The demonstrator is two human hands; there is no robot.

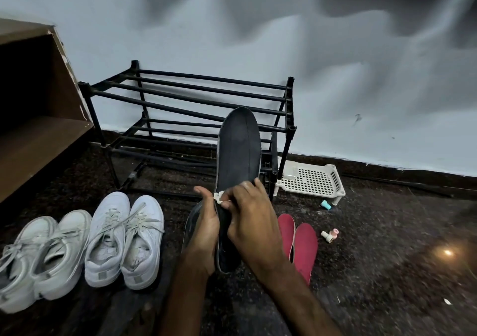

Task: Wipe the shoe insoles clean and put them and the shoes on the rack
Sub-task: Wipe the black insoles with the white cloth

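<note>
Your left hand (204, 229) is curled round the lower half of the dark insole (238, 144), thumb up along its left edge. It holds the insole upright with the toe end pointing away from you. Your right hand (247, 217) pinches a small white wipe (219, 197) in bent fingers and presses it onto the insole's face just above the left thumb. The insole looks light, thin and floppy, so it will likely bow away from the wipe unless you back it with your palm. Gripping near the middle, as you are, seems better than holding the heel tip. A second dark shape (191, 222) sits behind your left hand, possibly the matching insole, though you cannot be sure. Just to the right of your hands, two red insoles (304, 242) lie side by side on the floor (387, 258). To the left of your hands stand a pair of white shoes (124, 237), and another white pair (38, 253) farther left. Beyond your hands the black rack (185, 95) stands against the wall with nothing on its bars.
</note>
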